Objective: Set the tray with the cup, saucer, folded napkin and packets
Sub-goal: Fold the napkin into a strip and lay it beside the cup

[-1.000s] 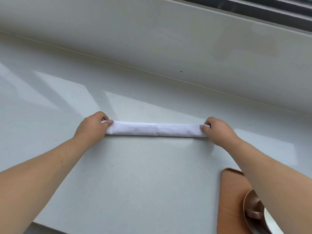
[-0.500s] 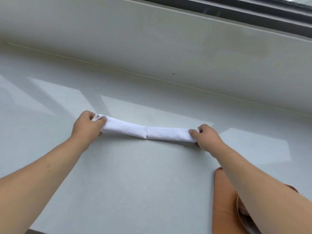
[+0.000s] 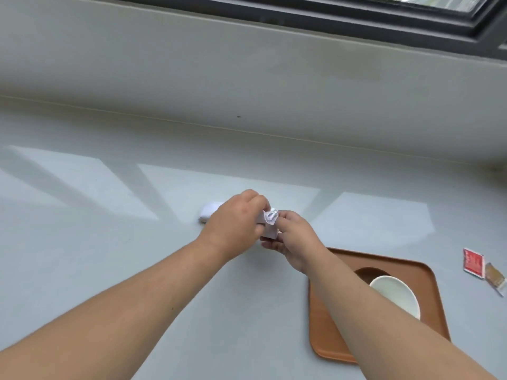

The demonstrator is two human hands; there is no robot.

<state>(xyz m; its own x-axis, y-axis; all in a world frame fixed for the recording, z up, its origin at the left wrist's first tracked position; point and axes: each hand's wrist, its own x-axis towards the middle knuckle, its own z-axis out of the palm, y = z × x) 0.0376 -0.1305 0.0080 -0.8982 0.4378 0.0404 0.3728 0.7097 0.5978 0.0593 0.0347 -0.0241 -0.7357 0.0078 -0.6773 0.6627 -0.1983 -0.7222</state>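
Observation:
A white cloth napkin (image 3: pixel 210 212) lies doubled over on the pale counter; its folded bend sticks out to the left of my hands. My left hand (image 3: pixel 236 226) and my right hand (image 3: pixel 293 239) meet over it and both pinch its two ends together. An orange-brown tray (image 3: pixel 430 272) sits at the lower right. On it stands a cup with a white inside (image 3: pixel 395 294) over a dark brown saucer (image 3: pixel 369 272), partly hidden by my right forearm. A red packet (image 3: pixel 473 263) and a brown packet (image 3: pixel 495 277) lie on the counter right of the tray.
The counter (image 3: pixel 109 256) runs back to a low pale wall (image 3: pixel 247 78) under a dark window frame (image 3: pixel 356 15). The counter's front edge is out of view.
My hands have come together, bringing the napkin's two ends onto each other so the long strip is doubled in half. The view has shifted right, showing more tray and the packets.

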